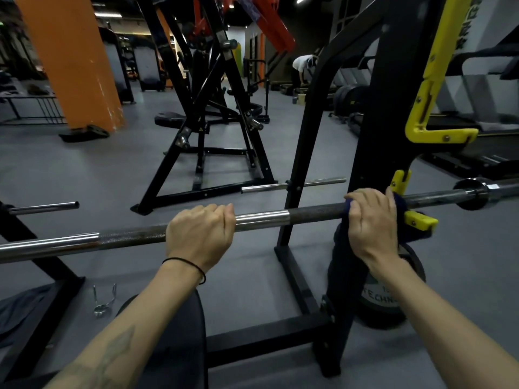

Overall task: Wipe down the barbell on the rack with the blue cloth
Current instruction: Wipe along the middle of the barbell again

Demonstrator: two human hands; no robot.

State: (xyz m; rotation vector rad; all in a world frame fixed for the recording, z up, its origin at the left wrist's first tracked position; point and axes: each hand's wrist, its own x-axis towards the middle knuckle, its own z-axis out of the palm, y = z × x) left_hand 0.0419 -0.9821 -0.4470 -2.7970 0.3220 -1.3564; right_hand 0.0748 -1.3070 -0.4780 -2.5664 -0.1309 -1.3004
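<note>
Wiping step: right hand [370,220] clenches blue cloth [348,214] around barbell [309,216] beside yellow rack hook [420,220], left hand [200,234] grasps bar; next, probably slide cloth leftward.

1. An orange pillar [70,60] stands at ten o'clock on a grey gym floor [84,169].
2. A black weight machine [207,116] stands at twelve o'clock.
3. A metal spring collar [104,300] lies on the floor at eight o'clock.
4. A black weight plate [390,293] sits at four o'clock.
5. Treadmills [463,108] line the two o'clock edge.
</note>
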